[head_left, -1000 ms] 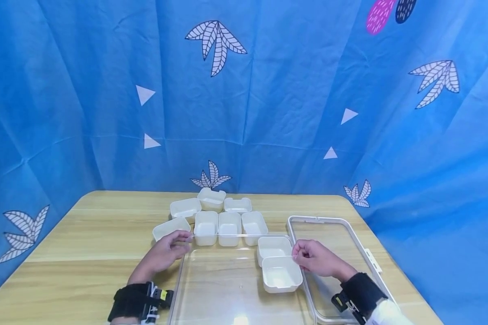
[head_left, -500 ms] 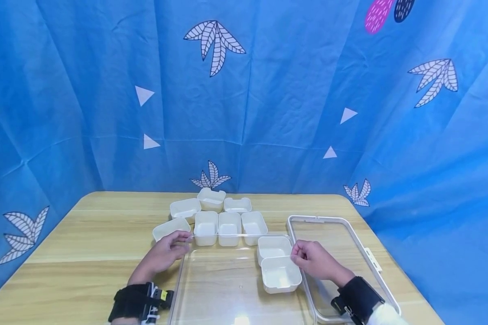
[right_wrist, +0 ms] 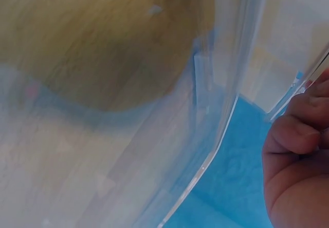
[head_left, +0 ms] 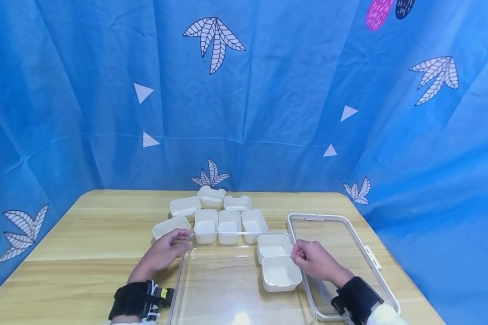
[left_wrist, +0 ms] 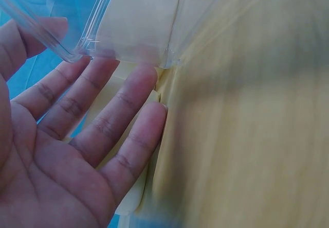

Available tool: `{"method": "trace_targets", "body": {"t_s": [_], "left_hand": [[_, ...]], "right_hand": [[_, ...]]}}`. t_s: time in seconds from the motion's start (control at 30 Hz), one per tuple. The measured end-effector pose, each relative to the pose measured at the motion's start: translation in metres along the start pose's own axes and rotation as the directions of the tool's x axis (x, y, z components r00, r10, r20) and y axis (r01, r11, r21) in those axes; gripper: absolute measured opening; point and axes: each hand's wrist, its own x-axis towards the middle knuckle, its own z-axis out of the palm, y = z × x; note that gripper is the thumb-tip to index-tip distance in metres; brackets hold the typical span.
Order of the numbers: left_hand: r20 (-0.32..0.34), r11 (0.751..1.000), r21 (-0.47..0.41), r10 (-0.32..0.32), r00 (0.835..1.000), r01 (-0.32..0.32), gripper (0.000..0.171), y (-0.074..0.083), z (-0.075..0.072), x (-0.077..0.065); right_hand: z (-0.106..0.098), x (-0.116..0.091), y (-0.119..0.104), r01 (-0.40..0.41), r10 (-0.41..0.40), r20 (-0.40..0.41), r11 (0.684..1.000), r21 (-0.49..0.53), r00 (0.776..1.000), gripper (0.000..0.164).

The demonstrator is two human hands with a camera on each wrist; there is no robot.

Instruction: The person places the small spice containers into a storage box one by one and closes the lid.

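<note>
A large clear plastic box (head_left: 215, 289) stands in front of the person. The left hand (head_left: 166, 250) holds its far left corner; in the left wrist view, the thumb lies along the rim and the fingertips (left_wrist: 146, 79) touch the lower part. On the right, the right hand (head_left: 319, 262), with curled fingers, grips the clear box's right edge beside the corner of a small white bin (head_left: 282, 273). A second white bin (head_left: 274, 246) sits just behind that one, both within the clear box's outline. In the right wrist view, the curled fingers (right_wrist: 295, 134) meet a clear edge, partly out of frame.
Several more small white bins (head_left: 229, 223) are grouped behind the clear box. A clear lid with a white frame (head_left: 349, 223) lies right of it, under the right forearm. The wooden table (head_left: 73, 271) ends at a blue patterned curtain (head_left: 268, 113).
Both hands and the bins stay practically where they were. The right forearm has shifted slightly leftward, and the head view has tilted a little.
</note>
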Motion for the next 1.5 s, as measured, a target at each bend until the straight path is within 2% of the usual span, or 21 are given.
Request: {"method": "trace_targets", "body": {"t_s": [0.3,0.5,0.63,1.13,1.5], "left_hand": [[-0.016,1.0,0.006,-0.007,1.0,0.007,0.04,-0.0017,-0.003,-0.0006],[-0.005,0.999,-0.002,0.035,0.999,-0.036,0.04,-0.0003,-0.0027,-0.0002],[-0.017,1.0,0.004,0.031,0.999,-0.031,0.039,0.0007,-0.0015,0.0003],[0.0,0.999,-0.008,0.049,0.999,-0.049,0.039,-0.0006,0.0015,0.001],[0.007,0.999,0.016,0.051,0.999,-0.051,0.038,0.0004,-0.0012,-0.0015]], "right_hand": [[-0.0012,0.0063,-0.0023,0.037,-0.037,0.0,0.999,-0.04,0.999,0.012],[-0.0062,0.0078,-0.0031,0.001,0.0,0.01,0.998,-0.061,1.0,0.012],[-0.0079,0.0087,-0.0035,-0.028,0.03,0.028,0.997,-0.07,0.999,0.012],[-0.0058,0.0012,0.0004,-0.056,0.057,0.035,0.997,-0.049,0.998,0.015],[-0.0053,0.002,0.0048,-0.033,0.032,0.057,0.999,0.003,0.998,0.011]]}}
